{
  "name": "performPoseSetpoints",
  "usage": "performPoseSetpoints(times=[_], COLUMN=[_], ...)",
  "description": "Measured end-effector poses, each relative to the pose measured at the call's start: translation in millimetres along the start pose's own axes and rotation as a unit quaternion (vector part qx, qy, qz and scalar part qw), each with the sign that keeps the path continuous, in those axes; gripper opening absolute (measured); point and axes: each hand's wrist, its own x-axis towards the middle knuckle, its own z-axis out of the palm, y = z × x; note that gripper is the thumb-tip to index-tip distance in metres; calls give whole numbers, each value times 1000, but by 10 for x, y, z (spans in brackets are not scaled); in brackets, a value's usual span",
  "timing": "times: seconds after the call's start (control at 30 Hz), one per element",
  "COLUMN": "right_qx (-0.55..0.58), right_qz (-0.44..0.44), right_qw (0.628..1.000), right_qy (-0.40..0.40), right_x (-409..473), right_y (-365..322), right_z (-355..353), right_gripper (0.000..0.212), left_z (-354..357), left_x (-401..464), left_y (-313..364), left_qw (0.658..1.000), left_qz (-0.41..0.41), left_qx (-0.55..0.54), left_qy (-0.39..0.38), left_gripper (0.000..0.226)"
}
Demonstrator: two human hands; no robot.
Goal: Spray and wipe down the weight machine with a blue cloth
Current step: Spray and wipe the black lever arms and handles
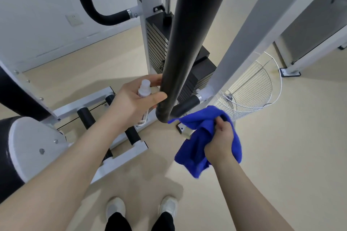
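A white wire basket (251,88) stands on the beige floor (281,146). Well left of the basket, a wall socket (73,19) sits on the white wall (37,15). Nearer the camera than the basket, two white shoes (115,207) stand below black trouser legs (117,222).

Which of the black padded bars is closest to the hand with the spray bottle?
The thick upright padded bar in the middle; the left hand with the spray bottle is right against it.

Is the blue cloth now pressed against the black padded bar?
No, the right hand holds the blue cloth bunched up below and beside the black padded bar, apart from its surface.
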Motion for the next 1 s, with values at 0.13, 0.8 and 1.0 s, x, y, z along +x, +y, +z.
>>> performPoseSetpoints(times=[0.13, 0.8, 1.0], right_qx=[-105, -102, -128], right_qz=[117, 222, 136], right_qw=[986, 959, 978], right_qy=[-63, -145, -94], right_x=[303, 376, 705], right_y=[10, 588, 434], right_z=[315, 861, 946], right_gripper=[6, 27, 50], left_z=[-1, -22, -22], left_x=[8, 42, 34], left_y=[-39, -83, -67], left_qw=[1000, 1000, 999], left_qz=[9, 9, -1], left_qx=[-4, 25, 41], left_qy=[-6, -17, -20], left_gripper=[33, 41, 41])
